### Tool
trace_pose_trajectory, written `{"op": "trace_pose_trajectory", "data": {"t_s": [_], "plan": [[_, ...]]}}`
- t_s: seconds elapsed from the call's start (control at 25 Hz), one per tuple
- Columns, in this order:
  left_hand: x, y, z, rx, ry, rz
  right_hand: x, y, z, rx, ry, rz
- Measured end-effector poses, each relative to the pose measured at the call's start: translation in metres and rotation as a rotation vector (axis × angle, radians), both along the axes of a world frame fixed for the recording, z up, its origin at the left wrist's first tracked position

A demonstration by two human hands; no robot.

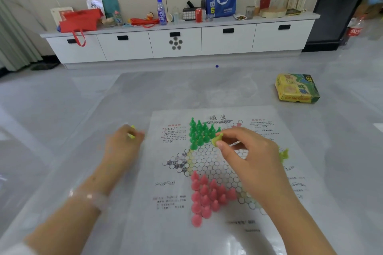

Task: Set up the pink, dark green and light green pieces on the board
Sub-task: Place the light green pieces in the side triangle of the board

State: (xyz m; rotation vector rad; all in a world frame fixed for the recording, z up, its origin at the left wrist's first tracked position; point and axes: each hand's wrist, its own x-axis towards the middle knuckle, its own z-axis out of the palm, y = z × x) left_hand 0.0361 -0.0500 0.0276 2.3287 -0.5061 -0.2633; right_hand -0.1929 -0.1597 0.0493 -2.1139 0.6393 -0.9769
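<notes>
A paper Chinese-checkers board (172,192) lies on the floor in front of me. Several dark green pieces (200,131) stand in its far corner, and several pink pieces (207,194) fill the near corner. My right hand (246,151) hovers over the board's middle, pinching a light green piece (217,139) between thumb and fingers. More light green pieces (284,154) stand at the right corner, partly hidden behind that hand. My left hand (122,143) rests left of the board, curled around light green pieces (132,132).
A yellow-green game box (296,88) lies on the floor at the far right. A white low cabinet (178,41) with bottles, bags and cans runs along the back wall. A small blue cap (216,66) sits on the floor ahead.
</notes>
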Motion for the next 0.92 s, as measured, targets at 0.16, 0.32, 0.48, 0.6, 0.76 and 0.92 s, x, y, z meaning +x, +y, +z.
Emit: {"op": "trace_pose_trajectory", "data": {"t_s": [0.16, 0.32, 0.48, 0.6, 0.76, 0.92], "plan": [[0.040, -0.011, -0.015, 0.450, -0.259, -0.112, -0.010, -0.008, 0.000, 0.038, -0.003, -0.058], [0.050, -0.026, -0.022, 0.643, -0.472, -0.223, -0.012, -0.014, 0.001, 0.086, -0.005, -0.098], [0.054, -0.030, -0.024, 0.772, -0.585, -0.318, -0.011, -0.015, 0.002, 0.106, -0.009, -0.110], [0.046, -0.027, -0.030, 0.647, -0.529, -0.302, -0.009, -0.014, 0.003, 0.114, -0.006, -0.118], [0.033, -0.013, -0.034, 0.490, -0.483, -0.293, -0.012, -0.012, 0.004, 0.131, -0.012, -0.124], [0.021, 0.011, -0.034, 0.086, -0.261, -0.108, -0.019, -0.012, 0.009, 0.199, -0.060, -0.157]]}}
